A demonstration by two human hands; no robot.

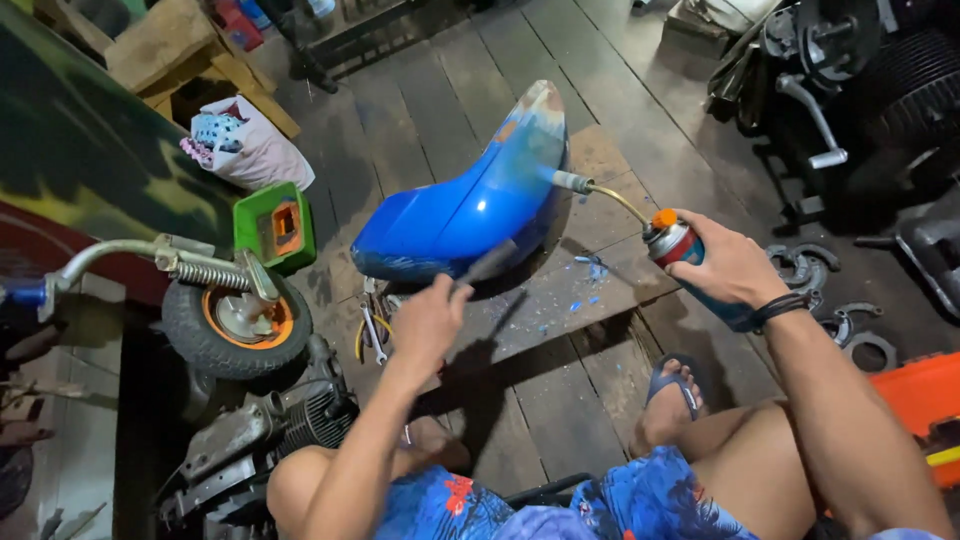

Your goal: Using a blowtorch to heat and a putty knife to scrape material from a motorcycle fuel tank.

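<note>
A blue curved fender point(470, 200) with worn paint at its far tip rests on a board on the wooden floor. My left hand point(428, 322) grips a dark scraper tool point(487, 264) whose blade touches the fender's near side. My right hand point(730, 268) holds a gas torch canister point(676, 243) with an orange cap. Its thin brass tube and nozzle point(575, 183) point at the fender's right edge. Blue paint flakes point(590, 285) lie on the board below.
A small wheel point(237, 322) on a fork with a spring stands at left, beside a green box point(273, 226) and a small engine point(270, 432). Wrenches point(372, 325) lie by the fender. Metal parts and machinery crowd the right; an orange case point(925, 400) sits near my right leg.
</note>
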